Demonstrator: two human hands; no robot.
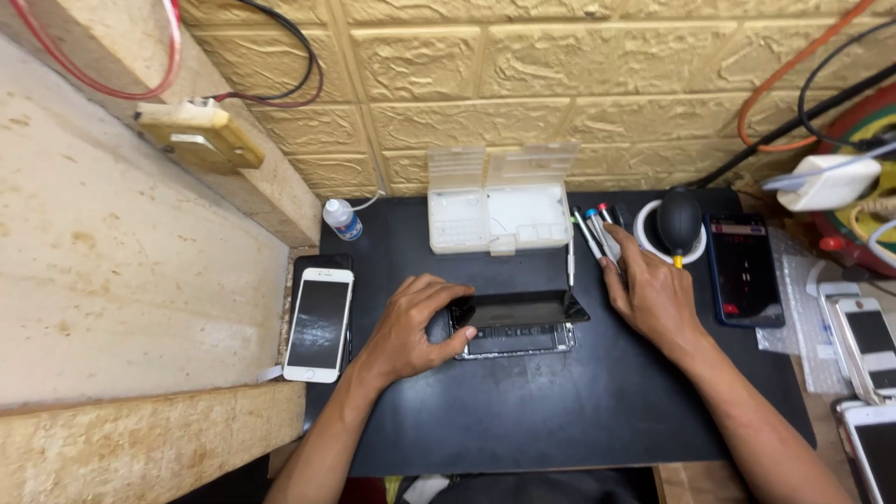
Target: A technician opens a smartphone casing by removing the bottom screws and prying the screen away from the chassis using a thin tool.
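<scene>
One opened phone (516,326), dark screen lifted, left hand (411,327) gripping.

The mat (560,411) is matt black, smooth and rubbery. The opened phone (518,322) shows a glossy black glass screen above a metal-looking frame with bare parts inside. The white phone (319,325) has glossy glass set in smooth plastic. The parts box (499,210) is cloudy translucent plastic. The wall (560,75) is rough, textured yellow. The ledge (121,243) looks like worn, stained board.
</scene>
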